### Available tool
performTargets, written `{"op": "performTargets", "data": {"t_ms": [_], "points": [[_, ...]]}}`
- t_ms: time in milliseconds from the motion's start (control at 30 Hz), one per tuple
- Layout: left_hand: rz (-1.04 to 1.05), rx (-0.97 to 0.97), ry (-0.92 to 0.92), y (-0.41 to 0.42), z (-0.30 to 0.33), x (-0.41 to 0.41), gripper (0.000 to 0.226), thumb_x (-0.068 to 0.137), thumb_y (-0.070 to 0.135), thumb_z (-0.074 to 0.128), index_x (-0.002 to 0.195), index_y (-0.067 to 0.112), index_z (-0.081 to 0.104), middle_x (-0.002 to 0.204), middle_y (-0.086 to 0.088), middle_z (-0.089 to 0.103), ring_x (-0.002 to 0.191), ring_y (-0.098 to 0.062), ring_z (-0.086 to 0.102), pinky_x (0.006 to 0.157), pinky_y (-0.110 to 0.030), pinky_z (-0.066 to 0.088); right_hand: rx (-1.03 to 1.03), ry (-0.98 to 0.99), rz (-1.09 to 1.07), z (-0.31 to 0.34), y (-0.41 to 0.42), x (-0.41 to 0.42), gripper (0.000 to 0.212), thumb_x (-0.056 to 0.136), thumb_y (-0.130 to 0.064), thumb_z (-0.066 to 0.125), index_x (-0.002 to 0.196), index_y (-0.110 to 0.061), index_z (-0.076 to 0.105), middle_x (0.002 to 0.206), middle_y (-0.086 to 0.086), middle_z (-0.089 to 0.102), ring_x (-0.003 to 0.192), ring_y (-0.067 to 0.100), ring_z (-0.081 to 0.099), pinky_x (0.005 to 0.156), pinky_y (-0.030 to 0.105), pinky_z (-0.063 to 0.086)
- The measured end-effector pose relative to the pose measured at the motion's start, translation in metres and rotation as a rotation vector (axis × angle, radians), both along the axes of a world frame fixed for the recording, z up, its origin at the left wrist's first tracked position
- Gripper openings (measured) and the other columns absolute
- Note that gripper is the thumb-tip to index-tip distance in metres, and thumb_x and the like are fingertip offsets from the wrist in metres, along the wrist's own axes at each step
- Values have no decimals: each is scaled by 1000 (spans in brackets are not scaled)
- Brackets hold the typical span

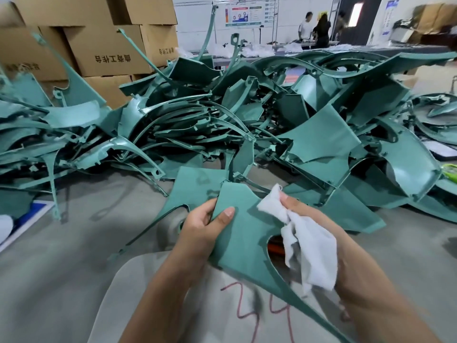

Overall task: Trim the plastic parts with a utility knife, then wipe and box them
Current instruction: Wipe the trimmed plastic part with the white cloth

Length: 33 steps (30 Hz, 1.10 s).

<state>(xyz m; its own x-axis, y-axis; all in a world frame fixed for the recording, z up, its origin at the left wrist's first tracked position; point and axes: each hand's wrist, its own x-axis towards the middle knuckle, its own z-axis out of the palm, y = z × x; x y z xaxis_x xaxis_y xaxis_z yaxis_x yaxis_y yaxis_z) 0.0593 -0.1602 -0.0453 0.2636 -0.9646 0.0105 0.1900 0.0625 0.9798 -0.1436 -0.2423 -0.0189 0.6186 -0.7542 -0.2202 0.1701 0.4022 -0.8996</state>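
Gripping a matte teal plastic part (pixel 243 233), left hand (pixel 200 229) fingers curl; right hand (pixel 319 226) clutches white cloth (pixel 309 253).

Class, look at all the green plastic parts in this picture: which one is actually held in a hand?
The flat green panel nearest the camera: the left hand grips its edge while the right hand holds a white cloth on it. The others lie piled behind.

The scene is lit evenly and brightly from above, as by indoor ceiling light. Soft, short shadows are cast on the grey floor (pixel 61 256) under the pile of green parts (pixel 222 125). Dull highlights are seen on some glossy curved surfaces of the pile. Strong wide-angle distortion is noticed: the cardboard boxes (pixel 103 53) at the left lean and bend. The left edge is smeared by blur. The far people (pixel 315 29) are soft, and a bright doorway (pixel 356 13) is overexposed.
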Motion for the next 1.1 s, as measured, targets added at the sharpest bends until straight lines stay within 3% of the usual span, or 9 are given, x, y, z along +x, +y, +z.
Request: {"op": "performTargets", "data": {"t_ms": [133, 267, 433, 533, 600, 833, 933, 1033, 1100], "points": [[32, -67, -46, 0, -1, 2, 35, 91, 22, 70, 123, 9, 68, 117, -11, 76, 108, -35, 72, 94, -48, 58, -114, 168, -214, 1, 4, 9, 54, 59, -58, 82, 76, -11, 61, 57, 2, 59, 49, 17, 54, 55, 27, 42], [100, -96, -163, -1, -5, 11, 33, 87, 24, 70, 118, 13, 71, 112, -6, 78, 103, -30, 75, 90, -44, 60, -439, 342, -363, -9, 8, 13, 50, 93, -43, 76, 64, -9, 52, 54, 2, 48, 50, 17, 41, 49, 24, 33], [138, -94, -224, -4, -9, 20, 22, 93, 16, 72, 116, 13, 74, 111, -4, 78, 102, -26, 75, 82, -32, 60, -618, 446, -185, -5, 11, 9, 55, 100, -51, 63, 77, -3, 52, 62, 7, 53, 53, 21, 44, 54, 31, 32], [153, -96, -232, -3, -9, 26, 22, 95, 11, 70, 117, 15, 73, 108, -3, 79, 98, -25, 76, 76, -27, 60, -650, 433, -28, 0, 16, 9, 29, 98, -49, 67, 86, -22, 65, 79, 9, 73, 64, 30, 67, 61, 33, 47], [150, -94, -217, -2, -7, 25, 24, 95, 10, 70, 117, 17, 74, 106, -6, 79, 96, -27, 77, 75, -30, 61, -662, 451, -65, -6, 15, 11, 20, 98, -38, 69, 85, -23, 64, 71, 1, 66, 61, 20, 61, 60, 33, 45], [80, -193, 294, 1, 6, -4, 40, 96, 36, 55, 127, 14, 67, 123, -18, 72, 102, -31, 74, 76, -41, 63, -512, 341, -557, -17, 9, 23, 43, 87, -39, 59, 74, 0, 47, 63, 5, 46, 61, 17, 41, 62, 36, 34], [90, -179, 23, 0, 0, -40, 29, 86, 41, 71, 112, 28, 74, 115, -6, 77, 102, -27, 75, 81, -36, 62, -475, 323, -617, -19, 11, 27, 50, 92, -42, 60, 83, 7, 57, 70, 26, 60, 62, 23, 48, 60, 42, 42], [210, -185, -140, 0, -9, -63, 18, 83, 34, 77, 99, 26, 78, 96, 2, 80, 89, -15, 76, 71, -20, 57, -601, 451, -597, -23, 15, 27, 42, 100, -34, 60, 72, -3, 60, 58, 4, 61, 52, 21, 48, 53, 36, 41], [186, -188, -124, 1, -6, -60, 10, 87, 28, 72, 88, 19, 77, 83, -5, 78, 70, -20, 75, 60, -26, 57, -716, 516, -574, -20, 12, 21, 46, 102, -32, 59, 64, -7, 52, 51, -2, 48, 49, 10, 39, 49, 28, 35]]}}
